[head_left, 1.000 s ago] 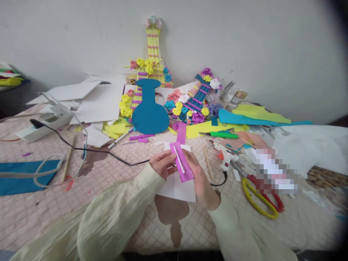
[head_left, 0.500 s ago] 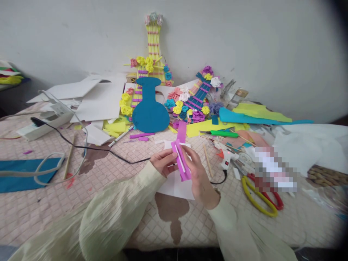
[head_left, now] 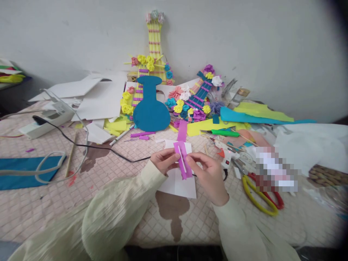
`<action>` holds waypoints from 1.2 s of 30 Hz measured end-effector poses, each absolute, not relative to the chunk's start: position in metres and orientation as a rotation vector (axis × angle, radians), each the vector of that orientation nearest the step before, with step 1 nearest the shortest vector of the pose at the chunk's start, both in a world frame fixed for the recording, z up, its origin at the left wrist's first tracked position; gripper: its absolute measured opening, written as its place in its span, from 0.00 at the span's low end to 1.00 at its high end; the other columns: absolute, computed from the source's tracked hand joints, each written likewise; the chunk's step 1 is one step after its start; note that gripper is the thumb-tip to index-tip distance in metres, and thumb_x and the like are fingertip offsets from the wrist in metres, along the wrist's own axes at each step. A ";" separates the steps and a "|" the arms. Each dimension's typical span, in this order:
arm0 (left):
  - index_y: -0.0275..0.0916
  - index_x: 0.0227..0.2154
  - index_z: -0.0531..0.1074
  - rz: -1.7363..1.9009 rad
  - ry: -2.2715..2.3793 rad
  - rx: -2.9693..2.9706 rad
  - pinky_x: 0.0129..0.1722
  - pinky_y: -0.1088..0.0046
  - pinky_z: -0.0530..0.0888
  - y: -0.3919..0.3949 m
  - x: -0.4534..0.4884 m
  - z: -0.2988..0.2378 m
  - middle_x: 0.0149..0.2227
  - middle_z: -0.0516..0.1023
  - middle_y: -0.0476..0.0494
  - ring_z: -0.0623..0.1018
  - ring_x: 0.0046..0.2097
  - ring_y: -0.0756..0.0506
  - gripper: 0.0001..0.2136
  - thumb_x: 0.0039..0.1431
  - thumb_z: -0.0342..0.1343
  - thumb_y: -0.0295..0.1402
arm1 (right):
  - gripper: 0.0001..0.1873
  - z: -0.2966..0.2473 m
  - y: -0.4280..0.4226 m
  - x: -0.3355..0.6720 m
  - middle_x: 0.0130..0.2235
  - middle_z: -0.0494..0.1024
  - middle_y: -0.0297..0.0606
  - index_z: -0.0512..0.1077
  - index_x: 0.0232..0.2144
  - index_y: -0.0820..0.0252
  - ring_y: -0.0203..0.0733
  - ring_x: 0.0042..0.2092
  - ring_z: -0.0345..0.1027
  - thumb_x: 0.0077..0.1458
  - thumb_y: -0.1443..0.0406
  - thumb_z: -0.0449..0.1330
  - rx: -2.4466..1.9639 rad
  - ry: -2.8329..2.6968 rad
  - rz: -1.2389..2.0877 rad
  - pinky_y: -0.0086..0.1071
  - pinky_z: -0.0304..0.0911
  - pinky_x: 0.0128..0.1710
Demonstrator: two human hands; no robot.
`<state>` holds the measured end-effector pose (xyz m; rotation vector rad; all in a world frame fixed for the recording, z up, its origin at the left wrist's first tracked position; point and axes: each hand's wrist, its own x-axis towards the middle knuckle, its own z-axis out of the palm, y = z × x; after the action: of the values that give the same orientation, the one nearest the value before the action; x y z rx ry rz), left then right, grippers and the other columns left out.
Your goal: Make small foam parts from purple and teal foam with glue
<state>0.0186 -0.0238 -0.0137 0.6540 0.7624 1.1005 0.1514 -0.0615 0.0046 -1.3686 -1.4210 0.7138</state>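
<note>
A purple foam strip [head_left: 182, 158] with a thin white stick lying along it is held above a white sheet of paper [head_left: 178, 183]. My left hand [head_left: 164, 160] pinches the strip's left edge, fingers closed. From the right, my right hand [head_left: 208, 173] pinches the same strip between thumb and forefinger. Another purple strip [head_left: 182, 131] lies flat on the table just beyond. A blue guitar-shaped cutout [head_left: 150, 108] rests further back.
Yellow-handled scissors [head_left: 257, 195] and a glue gun [head_left: 227, 156] lie to the right. A black cable [head_left: 81, 143] runs left to a white power strip [head_left: 46, 121]. Decorated foam guitars [head_left: 154, 47] lean on the wall. Foam sheets and scraps cover the back.
My right hand has turned, its wrist swinging out to the right, and now grips the strip from the side. The purple strip stays in both hands at nearly the same spot.
</note>
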 end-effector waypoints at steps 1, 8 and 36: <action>0.37 0.24 0.77 1.106 0.767 0.658 0.30 0.70 0.74 -0.024 0.019 -0.014 0.23 0.77 0.48 0.75 0.26 0.49 0.11 0.32 0.67 0.31 | 0.08 0.005 -0.062 0.151 0.28 0.76 0.36 0.73 0.26 0.60 0.38 0.32 0.67 0.48 0.61 0.57 -1.391 -1.418 0.702 0.32 0.63 0.33; 0.36 0.26 0.77 1.115 0.800 0.697 0.31 0.69 0.75 -0.023 0.019 -0.016 0.24 0.77 0.47 0.76 0.28 0.47 0.13 0.32 0.67 0.32 | 0.07 0.004 -0.063 0.148 0.28 0.76 0.36 0.73 0.27 0.59 0.38 0.31 0.68 0.48 0.63 0.56 -1.415 -1.475 0.571 0.32 0.63 0.32; 0.36 0.24 0.77 1.205 0.866 0.715 0.29 0.75 0.75 -0.024 0.020 -0.016 0.23 0.77 0.49 0.76 0.27 0.51 0.12 0.32 0.67 0.33 | 0.07 0.005 -0.074 0.145 0.28 0.75 0.35 0.71 0.31 0.56 0.39 0.32 0.65 0.47 0.70 0.58 -1.263 -1.752 -0.115 0.38 0.56 0.37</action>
<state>0.0196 -0.0236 -0.0164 0.7154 0.8664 1.2052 0.1448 -0.0743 0.0047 -1.2635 -1.7518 -0.1152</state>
